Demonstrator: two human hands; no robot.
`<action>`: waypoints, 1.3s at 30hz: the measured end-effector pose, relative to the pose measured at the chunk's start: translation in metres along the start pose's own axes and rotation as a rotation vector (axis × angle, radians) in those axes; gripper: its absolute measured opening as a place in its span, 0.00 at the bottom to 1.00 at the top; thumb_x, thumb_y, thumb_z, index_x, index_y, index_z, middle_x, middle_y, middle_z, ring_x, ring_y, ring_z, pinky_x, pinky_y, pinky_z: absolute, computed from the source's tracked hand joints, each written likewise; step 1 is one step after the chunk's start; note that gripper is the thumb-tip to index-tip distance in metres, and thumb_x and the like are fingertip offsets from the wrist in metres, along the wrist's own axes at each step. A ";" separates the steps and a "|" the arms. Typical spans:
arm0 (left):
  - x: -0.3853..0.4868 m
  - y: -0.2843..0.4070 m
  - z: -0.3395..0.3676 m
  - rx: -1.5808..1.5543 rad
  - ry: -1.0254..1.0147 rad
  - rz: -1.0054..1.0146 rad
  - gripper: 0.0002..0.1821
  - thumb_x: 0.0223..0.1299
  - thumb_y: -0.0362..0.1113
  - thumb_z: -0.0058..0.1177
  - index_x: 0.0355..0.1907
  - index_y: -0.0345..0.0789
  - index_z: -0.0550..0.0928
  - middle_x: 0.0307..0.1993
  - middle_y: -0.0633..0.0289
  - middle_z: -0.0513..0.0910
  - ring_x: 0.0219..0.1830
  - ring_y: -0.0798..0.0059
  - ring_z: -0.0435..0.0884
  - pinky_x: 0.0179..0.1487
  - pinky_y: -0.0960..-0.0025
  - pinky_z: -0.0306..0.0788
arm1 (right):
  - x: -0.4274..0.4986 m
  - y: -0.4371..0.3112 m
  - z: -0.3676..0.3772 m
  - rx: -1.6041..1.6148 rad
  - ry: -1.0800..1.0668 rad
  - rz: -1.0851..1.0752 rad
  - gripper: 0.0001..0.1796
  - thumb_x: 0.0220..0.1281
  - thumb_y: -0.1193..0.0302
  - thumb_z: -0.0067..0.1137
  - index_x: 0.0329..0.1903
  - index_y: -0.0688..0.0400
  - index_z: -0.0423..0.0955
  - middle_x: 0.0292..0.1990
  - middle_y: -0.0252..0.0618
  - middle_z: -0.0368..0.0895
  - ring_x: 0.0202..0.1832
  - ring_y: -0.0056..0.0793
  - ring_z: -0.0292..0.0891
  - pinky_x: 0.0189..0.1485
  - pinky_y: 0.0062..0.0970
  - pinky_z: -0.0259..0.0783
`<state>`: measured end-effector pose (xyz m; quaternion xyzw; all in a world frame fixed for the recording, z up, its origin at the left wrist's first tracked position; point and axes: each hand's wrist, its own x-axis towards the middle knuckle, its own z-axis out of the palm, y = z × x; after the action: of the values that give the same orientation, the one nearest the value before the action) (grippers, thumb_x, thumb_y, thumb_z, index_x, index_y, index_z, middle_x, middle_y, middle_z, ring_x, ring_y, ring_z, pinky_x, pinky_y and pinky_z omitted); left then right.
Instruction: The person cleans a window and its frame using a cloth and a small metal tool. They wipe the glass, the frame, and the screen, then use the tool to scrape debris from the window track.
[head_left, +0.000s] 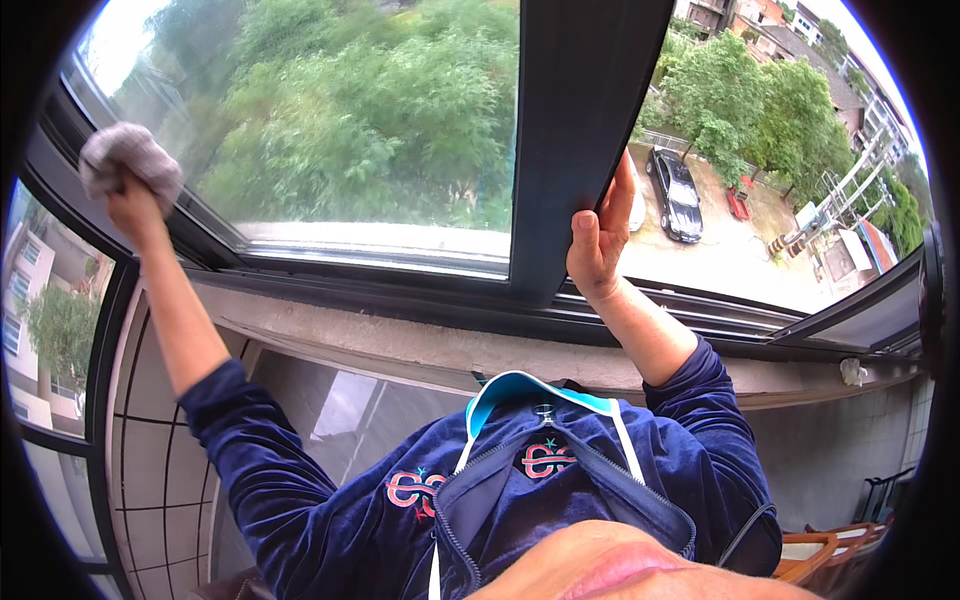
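My left hand (139, 210) is closed around a bunched greyish cloth (131, 165), at the dark side frame of the window on the far left. The cloth lies over the frame beside a glass pane (360, 135), which looks hazy near its left edge. My right hand (606, 232) grips the edge of the wide dark sash frame (559, 150), thumb on the near face and fingers around the edge. The fingertips are partly hidden. To the right of this sash, the window stands open onto the outside.
Metal sliding tracks (697, 315) run below the sash. In front of me is a rough stone-like sill (420, 345), with a small crumpled whitish thing (853, 372) at its right. Another window (56, 315) is at far left. Wooden furniture (810, 555) stands lower right. Outside are trees and a parked black car (675, 195).
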<state>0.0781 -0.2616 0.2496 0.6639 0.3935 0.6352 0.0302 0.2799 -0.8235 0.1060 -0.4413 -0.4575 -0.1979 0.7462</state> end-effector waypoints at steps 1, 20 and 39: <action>-0.054 0.000 -0.005 -0.124 0.010 0.100 0.26 0.70 0.52 0.53 0.53 0.30 0.83 0.46 0.45 0.86 0.49 0.49 0.84 0.52 0.59 0.76 | 0.003 -0.001 0.002 0.019 -0.003 0.000 0.47 0.72 0.55 0.57 0.78 0.64 0.41 0.69 0.46 0.64 0.68 0.28 0.64 0.70 0.29 0.57; -0.134 0.307 -0.080 -0.346 -0.027 0.680 0.12 0.66 0.38 0.59 0.41 0.30 0.85 0.30 0.58 0.88 0.29 0.71 0.86 0.39 0.69 0.80 | 0.012 -0.023 -0.024 -0.264 -0.193 0.056 0.37 0.70 0.68 0.54 0.76 0.62 0.50 0.70 0.58 0.57 0.72 0.54 0.54 0.75 0.42 0.49; -0.555 0.595 -0.207 -1.726 -1.577 0.859 0.31 0.55 0.45 0.68 0.57 0.30 0.77 0.56 0.40 0.77 0.53 0.48 0.81 0.55 0.49 0.76 | -0.085 -0.278 -0.368 0.052 0.070 0.222 0.36 0.47 0.64 0.80 0.58 0.59 0.70 0.56 0.51 0.71 0.62 0.46 0.70 0.67 0.45 0.64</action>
<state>0.2514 -1.0784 0.1555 0.7021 -0.5263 0.0729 0.4741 0.2296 -1.2894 0.0952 -0.4626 -0.3846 -0.1176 0.7901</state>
